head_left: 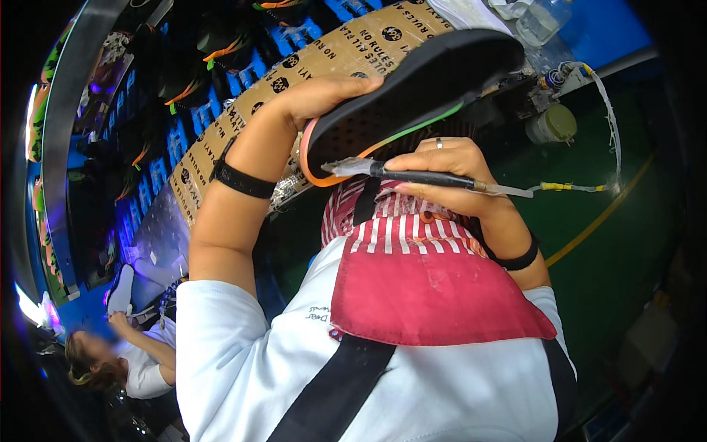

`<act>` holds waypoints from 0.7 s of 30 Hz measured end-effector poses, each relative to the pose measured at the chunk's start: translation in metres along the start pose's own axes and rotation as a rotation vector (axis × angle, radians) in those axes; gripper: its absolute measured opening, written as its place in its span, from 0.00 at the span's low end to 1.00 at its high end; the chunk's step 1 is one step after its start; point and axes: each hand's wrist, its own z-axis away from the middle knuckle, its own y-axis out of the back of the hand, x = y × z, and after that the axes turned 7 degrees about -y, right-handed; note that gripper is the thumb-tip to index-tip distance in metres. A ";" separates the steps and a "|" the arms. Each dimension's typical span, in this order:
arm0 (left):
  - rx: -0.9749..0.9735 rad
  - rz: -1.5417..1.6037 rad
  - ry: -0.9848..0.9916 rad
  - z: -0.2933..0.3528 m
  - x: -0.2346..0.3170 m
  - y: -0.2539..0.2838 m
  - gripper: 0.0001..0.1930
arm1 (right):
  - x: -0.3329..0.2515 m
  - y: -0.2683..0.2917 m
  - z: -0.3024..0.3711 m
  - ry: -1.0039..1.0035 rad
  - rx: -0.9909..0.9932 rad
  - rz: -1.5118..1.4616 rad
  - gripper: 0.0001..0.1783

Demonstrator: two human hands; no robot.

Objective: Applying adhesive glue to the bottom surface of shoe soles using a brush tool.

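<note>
My left hand [324, 97] grips a black shoe sole [412, 92] by its side near the heel, thumb along the edge; the other fingers are mostly hidden. A rim strip running from pink and orange to green borders the sole. In my right hand [460, 166], wearing a ring, is a dark-handled brush [427, 177], pinched between thumb and fingers. Its whitish bristles lie at the orange heel rim, seemingly touching it. From the brush's rear end a pale tube [515, 192] leads off to the right.
Printed cardboard [294, 70] covers the bench beyond my left arm. Dark shoes with orange trim [221, 51] sit in blue racks farther left. A lidded container [556, 124] and a clear plastic jar [543, 22] stand at right. At lower left, a co-worker [140, 361] holds a white-soled item.
</note>
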 end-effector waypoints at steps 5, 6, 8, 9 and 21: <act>0.229 0.392 -0.127 -0.006 -0.028 0.005 0.22 | -0.007 0.021 0.000 -0.013 -0.072 0.061 0.13; 0.278 0.505 -0.284 -0.005 -0.032 0.001 0.22 | -0.010 0.028 0.001 -0.026 -0.038 -0.066 0.13; 0.380 0.607 -0.512 -0.004 -0.038 0.000 0.23 | -0.012 0.037 0.003 -0.004 0.012 -0.226 0.13; 0.377 0.605 -0.512 -0.004 -0.038 -0.002 0.23 | -0.012 0.038 0.005 -0.002 0.015 -0.225 0.13; 0.103 1.030 -0.544 0.024 -0.065 -0.032 0.44 | -0.004 0.036 0.013 -0.212 0.465 -0.638 0.15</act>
